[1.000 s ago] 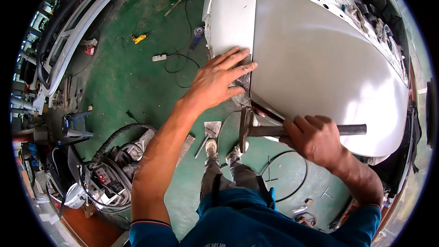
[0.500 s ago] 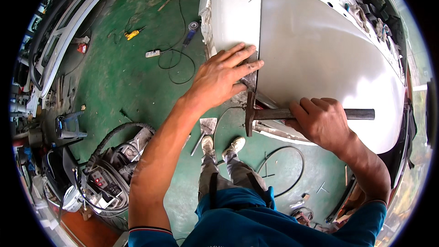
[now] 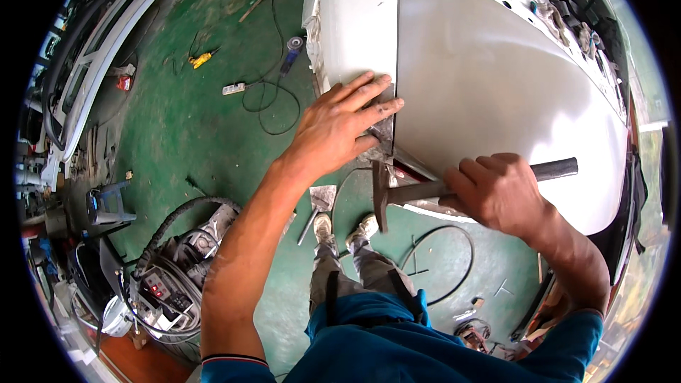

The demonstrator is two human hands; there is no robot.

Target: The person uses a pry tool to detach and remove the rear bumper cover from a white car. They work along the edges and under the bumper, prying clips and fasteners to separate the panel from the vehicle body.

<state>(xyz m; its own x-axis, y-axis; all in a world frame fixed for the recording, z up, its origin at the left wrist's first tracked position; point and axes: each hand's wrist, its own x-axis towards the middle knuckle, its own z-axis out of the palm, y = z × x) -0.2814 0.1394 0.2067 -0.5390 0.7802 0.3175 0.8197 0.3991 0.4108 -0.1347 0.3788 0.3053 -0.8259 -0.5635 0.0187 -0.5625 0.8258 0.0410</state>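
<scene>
The hammer (image 3: 433, 188) is gripped tight by the right hand (image 3: 496, 191), handle lying roughly level, running left to right, head hanging at the left end just under the left hand (image 3: 340, 128). That left hand is spread flat, fingers apart, pressed on the panel (image 3: 496, 78) right at its seam. So the hammer head is sat just below and a touch right of the left fingertips, near the panel's lower edge. The right hand is well right of the seam.
</scene>
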